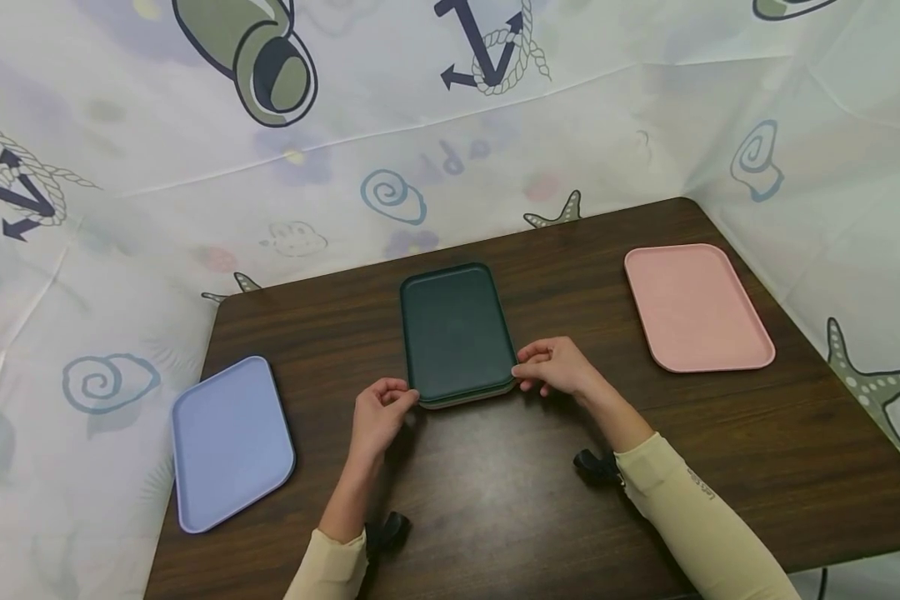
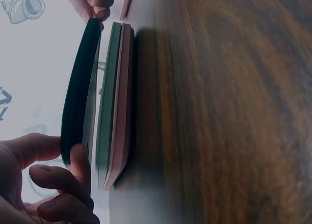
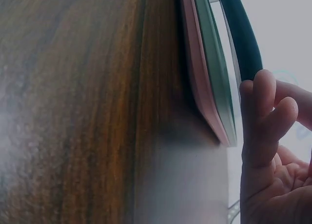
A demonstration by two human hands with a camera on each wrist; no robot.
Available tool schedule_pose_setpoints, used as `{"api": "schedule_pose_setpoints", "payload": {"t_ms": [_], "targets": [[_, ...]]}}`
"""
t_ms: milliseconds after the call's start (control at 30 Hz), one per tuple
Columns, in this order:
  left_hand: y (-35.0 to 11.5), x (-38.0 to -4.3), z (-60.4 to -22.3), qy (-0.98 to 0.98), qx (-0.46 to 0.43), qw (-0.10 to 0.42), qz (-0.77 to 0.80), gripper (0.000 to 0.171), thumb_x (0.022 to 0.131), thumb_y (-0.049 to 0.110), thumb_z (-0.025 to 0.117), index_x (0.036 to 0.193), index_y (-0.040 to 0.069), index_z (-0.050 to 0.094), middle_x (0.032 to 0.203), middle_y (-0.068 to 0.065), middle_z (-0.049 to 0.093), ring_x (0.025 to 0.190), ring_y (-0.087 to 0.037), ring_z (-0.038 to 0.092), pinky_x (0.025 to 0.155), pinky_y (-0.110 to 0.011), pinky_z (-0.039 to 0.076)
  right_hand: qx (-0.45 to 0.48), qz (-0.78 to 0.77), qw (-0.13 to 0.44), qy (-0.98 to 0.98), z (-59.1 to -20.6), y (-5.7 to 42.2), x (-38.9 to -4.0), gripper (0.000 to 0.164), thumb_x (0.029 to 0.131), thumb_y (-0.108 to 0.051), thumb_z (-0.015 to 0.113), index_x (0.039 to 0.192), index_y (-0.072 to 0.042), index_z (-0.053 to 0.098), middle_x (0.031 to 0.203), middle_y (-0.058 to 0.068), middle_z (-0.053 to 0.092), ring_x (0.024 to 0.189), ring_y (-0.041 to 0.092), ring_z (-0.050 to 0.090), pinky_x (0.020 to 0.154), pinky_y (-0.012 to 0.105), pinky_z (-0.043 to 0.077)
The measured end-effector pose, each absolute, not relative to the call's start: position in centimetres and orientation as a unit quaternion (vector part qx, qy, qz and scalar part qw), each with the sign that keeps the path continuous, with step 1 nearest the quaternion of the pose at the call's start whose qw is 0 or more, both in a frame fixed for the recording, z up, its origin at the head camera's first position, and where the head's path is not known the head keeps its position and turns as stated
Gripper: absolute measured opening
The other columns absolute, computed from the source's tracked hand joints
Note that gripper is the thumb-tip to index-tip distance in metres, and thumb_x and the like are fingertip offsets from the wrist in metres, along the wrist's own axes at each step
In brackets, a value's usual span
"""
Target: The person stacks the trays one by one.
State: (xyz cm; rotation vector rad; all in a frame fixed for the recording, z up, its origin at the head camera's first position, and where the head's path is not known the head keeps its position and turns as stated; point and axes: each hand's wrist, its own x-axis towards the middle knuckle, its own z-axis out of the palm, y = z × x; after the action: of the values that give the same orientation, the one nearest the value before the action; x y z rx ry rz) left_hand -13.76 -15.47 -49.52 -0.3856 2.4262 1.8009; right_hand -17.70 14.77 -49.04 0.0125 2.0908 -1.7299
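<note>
Both hands pinch a dark green rectangular tray (image 1: 457,333) by its two near corners. My left hand (image 1: 376,417) grips the near left corner between thumb and fingers, and my right hand (image 1: 557,367) grips the near right one. Seen from the wrists, the dark green tray (image 2: 78,92) is raised at its near edge, with a gap beneath it. Below that gap lies a stack: a lighter green tray (image 2: 108,112) on top of a pink tray (image 2: 123,107), which rests on the table. From the head view the dark tray hides nearly all of that stack.
A lavender-blue tray (image 1: 232,446) lies at the table's left edge, and a separate pink tray (image 1: 699,308) at the right. The dark wood table (image 1: 487,500) meets patterned cloth walls (image 1: 480,150) behind and at the sides. Black straps (image 1: 596,468) sit on the wrists.
</note>
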Motion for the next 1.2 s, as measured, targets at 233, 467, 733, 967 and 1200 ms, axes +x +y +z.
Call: {"api": "schedule_pose_setpoints", "payload": {"t_ms": [233, 467, 733, 967, 1200], "targets": [[-15.5, -13.9, -50.2, 0.795, -0.127, 0.048, 0.591, 0.015, 0.084, 0.012, 0.073, 0.094, 0.004, 0.064, 0.076, -0.007, 0.064, 0.056, -0.011, 0.048, 0.05, -0.023, 0.04, 0.011, -0.623, 0.216, 0.752, -49.0, 14.7, -17.6, 0.036, 0.086, -0.012, 0.074, 0.115, 0.007, 0.062, 0.083, 0.008, 0.073, 0.07, 0.018, 0.07, 0.052, 0.027, 0.049], [-15.4, -13.8, -50.2, 0.801, -0.125, 0.041, 0.584, 0.015, 0.083, 0.012, 0.074, 0.093, 0.004, 0.065, 0.073, -0.003, 0.062, 0.056, -0.013, 0.047, 0.05, -0.024, 0.039, 0.012, -0.621, 0.214, 0.754, -49.2, 14.6, -17.5, 0.036, 0.086, -0.012, 0.075, 0.114, 0.006, 0.063, 0.083, 0.009, 0.073, 0.072, 0.021, 0.07, 0.052, 0.028, 0.049], [-15.4, -13.9, -50.4, 0.813, -0.13, 0.032, 0.567, 0.015, 0.083, 0.013, 0.074, 0.092, 0.004, 0.065, 0.073, -0.002, 0.063, 0.065, -0.016, 0.05, 0.054, -0.026, 0.039, 0.012, -0.623, 0.211, 0.753, -49.6, 14.5, -17.7, 0.035, 0.086, -0.012, 0.075, 0.113, 0.005, 0.064, 0.083, 0.01, 0.073, 0.069, 0.018, 0.07, 0.051, 0.026, 0.048], [-15.3, -13.9, -50.5, 0.819, -0.13, 0.021, 0.558, 0.015, 0.083, 0.013, 0.074, 0.091, 0.004, 0.066, 0.074, -0.003, 0.063, 0.067, -0.017, 0.051, 0.055, -0.026, 0.04, 0.012, -0.623, 0.21, 0.753, -49.8, 14.5, -17.7, 0.035, 0.085, -0.011, 0.075, 0.113, 0.007, 0.063, 0.082, 0.009, 0.073, 0.068, 0.018, 0.07, 0.05, 0.026, 0.048], [-15.0, -13.7, -50.7, 0.84, -0.123, 0.006, 0.528, 0.014, 0.084, 0.015, 0.074, 0.09, 0.006, 0.065, 0.075, -0.004, 0.065, 0.064, -0.019, 0.052, 0.054, -0.029, 0.04, 0.018, -0.624, 0.206, 0.754, -50.0, 14.5, -17.6, 0.033, 0.085, -0.01, 0.075, 0.112, 0.006, 0.064, 0.081, 0.009, 0.073, 0.067, 0.018, 0.07, 0.049, 0.025, 0.047]]}}
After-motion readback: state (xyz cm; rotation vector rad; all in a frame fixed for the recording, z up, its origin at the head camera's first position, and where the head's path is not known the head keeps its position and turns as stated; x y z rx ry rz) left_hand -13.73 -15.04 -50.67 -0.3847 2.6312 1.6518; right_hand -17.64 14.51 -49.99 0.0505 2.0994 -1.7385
